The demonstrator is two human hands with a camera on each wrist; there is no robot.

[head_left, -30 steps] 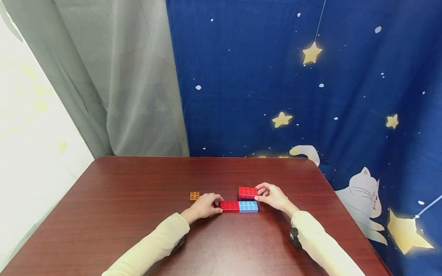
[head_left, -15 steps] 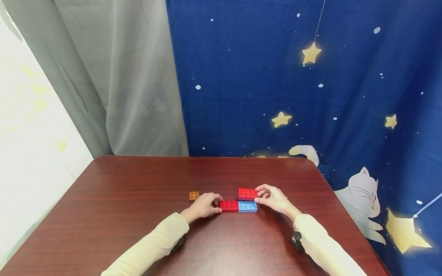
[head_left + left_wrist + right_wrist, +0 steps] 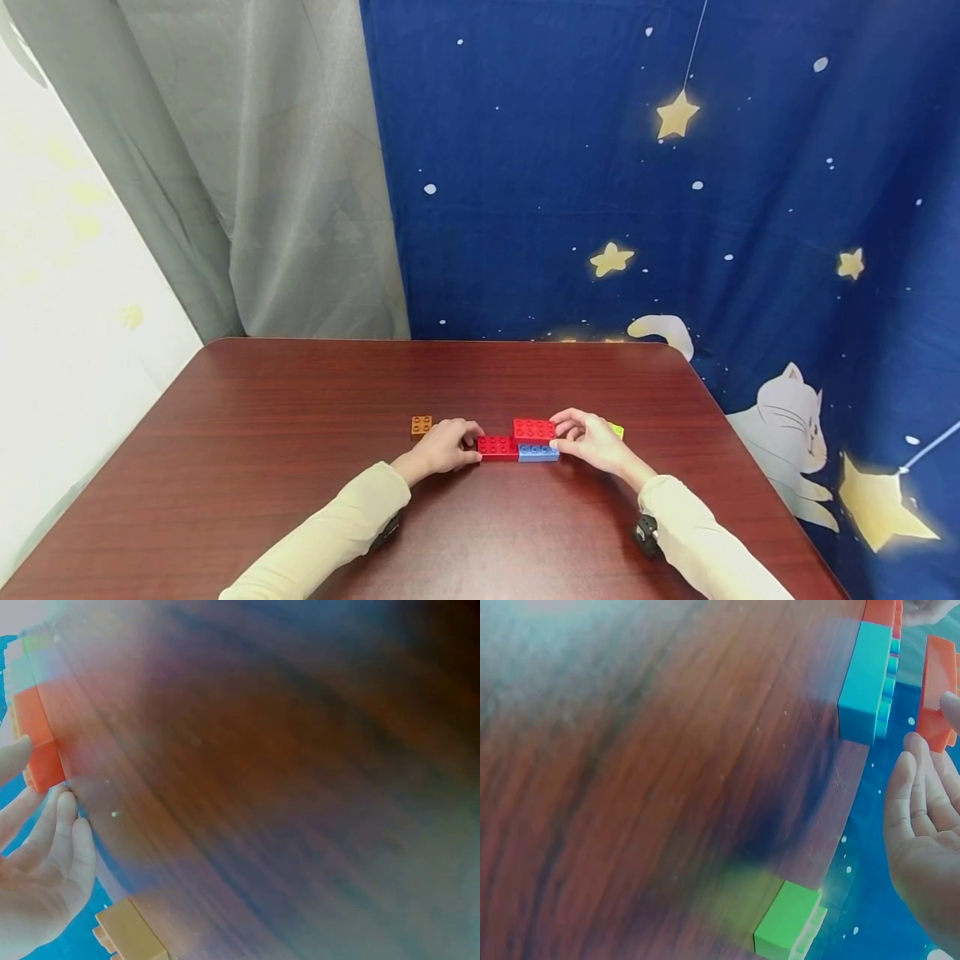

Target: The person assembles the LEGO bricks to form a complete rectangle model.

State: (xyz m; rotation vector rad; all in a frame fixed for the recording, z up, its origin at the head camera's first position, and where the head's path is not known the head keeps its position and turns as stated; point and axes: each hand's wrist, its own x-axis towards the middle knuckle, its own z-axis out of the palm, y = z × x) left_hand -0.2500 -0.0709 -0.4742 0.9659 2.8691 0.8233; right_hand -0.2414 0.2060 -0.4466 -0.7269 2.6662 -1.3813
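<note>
Lime brick point(image 3: 618, 431) | head view: partly behind right hand point(image 3: 594, 442) | pinching upper red brick point(image 3: 533, 430)

Site: curtained indoor space; home or studio not distinguishable. Evidence: dark-red wood-grain table point(image 3: 300, 383), plain grey curtain point(image 3: 315, 183), blue curtain point(image 3: 517, 150) printed with yellow stars point(image 3: 677, 115) and a white cat point(image 3: 787, 429).

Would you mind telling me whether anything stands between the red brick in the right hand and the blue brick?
Nothing visible does: the right wrist view shows an open gap between the studs of the blue brick and the red brick pinched in the right hand.
</note>
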